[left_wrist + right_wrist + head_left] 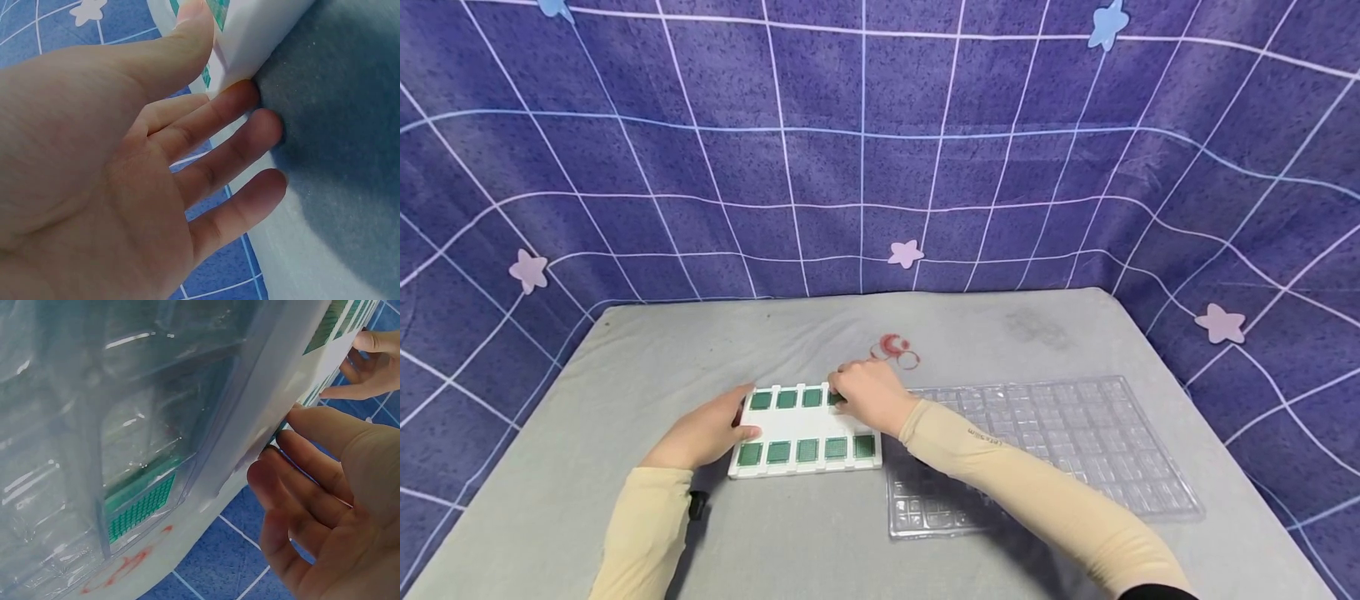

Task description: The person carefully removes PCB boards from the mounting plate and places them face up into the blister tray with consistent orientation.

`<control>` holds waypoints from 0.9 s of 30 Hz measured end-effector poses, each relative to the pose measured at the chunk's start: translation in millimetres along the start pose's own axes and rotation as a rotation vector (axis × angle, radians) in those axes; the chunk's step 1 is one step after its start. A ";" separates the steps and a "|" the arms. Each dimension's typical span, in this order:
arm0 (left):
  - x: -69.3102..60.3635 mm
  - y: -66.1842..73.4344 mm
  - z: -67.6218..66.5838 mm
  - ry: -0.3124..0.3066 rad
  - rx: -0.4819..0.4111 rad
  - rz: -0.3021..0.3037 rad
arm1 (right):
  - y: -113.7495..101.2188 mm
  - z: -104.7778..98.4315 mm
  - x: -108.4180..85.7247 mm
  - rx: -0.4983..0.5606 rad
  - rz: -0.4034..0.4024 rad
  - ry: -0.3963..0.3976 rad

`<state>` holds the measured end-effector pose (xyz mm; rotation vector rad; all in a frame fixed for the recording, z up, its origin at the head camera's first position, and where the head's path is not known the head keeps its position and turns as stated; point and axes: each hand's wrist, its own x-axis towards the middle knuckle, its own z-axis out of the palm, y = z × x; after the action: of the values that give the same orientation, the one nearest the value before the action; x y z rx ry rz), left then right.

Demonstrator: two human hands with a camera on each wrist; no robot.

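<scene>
A white tray [801, 422] holds two rows of square green circuit boards [807, 450]. My left hand [703, 429] grips the tray's left end, thumb on top and fingers along the side; in the left wrist view the lower fingers of that left hand [144, 169] are spread apart. At the tray's far right corner, my right hand [872, 392] pinches a green circuit board [834, 399] between thumb and fingers. Only a thin green edge shows at the fingertips of the right hand [325, 487] in the right wrist view, so whether the board is lifted cannot be told.
A clear plastic tray [1060, 425] with many compartments lies right of the white tray, under my right forearm. One green board [140, 509] sits in its corner compartment. Red marks [895, 346] show on the grey cloth [760, 542]. A blue checked curtain [820, 167] stands behind.
</scene>
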<state>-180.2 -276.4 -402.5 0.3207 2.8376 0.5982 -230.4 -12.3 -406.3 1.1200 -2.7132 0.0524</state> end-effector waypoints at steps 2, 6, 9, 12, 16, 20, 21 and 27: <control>-0.3 0.4 -0.4 -0.001 -0.005 -0.001 | 0.5 -0.2 0.1 0.000 -0.002 -0.002; -0.2 0.6 -0.3 -0.008 -0.017 0.001 | 1.4 -1.2 0.5 0.006 0.004 -0.024; -0.1 1.2 -0.9 -0.010 -0.019 -0.003 | 1.8 -2.4 0.8 0.014 0.009 -0.036; 0.1 1.5 -2.0 -0.009 -0.009 -0.001 | 2.0 -4.1 0.7 0.024 0.010 -0.036; 1.3 1.8 -2.2 -0.007 -0.001 -0.015 | 2.9 -4.3 0.5 0.037 0.019 -0.027; 2.3 1.8 -2.0 -0.008 0.001 -0.027 | 4.2 -2.5 0.7 0.052 0.031 -0.035; 2.4 1.7 -1.9 -0.008 0.004 -0.027 | 4.5 -2.0 0.7 0.056 0.032 -0.038; 1.4 0.0 -0.4 -0.010 0.004 -0.024 | 5.5 -1.1 -0.1 0.085 0.029 -0.037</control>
<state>-181.6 -276.2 -402.3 0.2886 2.8294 0.5851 -234.0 -8.2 -405.0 1.1155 -2.7836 0.1546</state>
